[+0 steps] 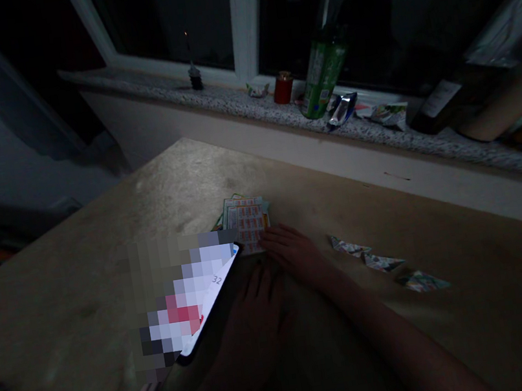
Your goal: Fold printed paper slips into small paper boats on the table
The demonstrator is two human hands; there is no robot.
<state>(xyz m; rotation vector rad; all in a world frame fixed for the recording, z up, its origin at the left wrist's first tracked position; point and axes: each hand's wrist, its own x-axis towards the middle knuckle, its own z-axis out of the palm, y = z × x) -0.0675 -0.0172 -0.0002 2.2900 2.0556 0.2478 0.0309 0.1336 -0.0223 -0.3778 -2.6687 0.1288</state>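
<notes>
The room is dim. My left hand (257, 304) lies flat on the table (94, 259), fingers stretched out, right beside a lit phone (208, 298) that lies screen up. My right hand (294, 252) rests palm down just beyond it, holding nothing. Its fingertips reach the near edge of a small stack of printed paper sheets (246, 218). Three folded paper pieces (383, 262) lie in a row to the right of my right forearm.
A stone windowsill (227, 99) runs behind the table with a small candle holder (194, 75), a red jar (283, 87), a green bottle (323, 72), foil wrappers (341, 110) and a dark bottle on its side (438, 105). The table's left edge drops into darkness.
</notes>
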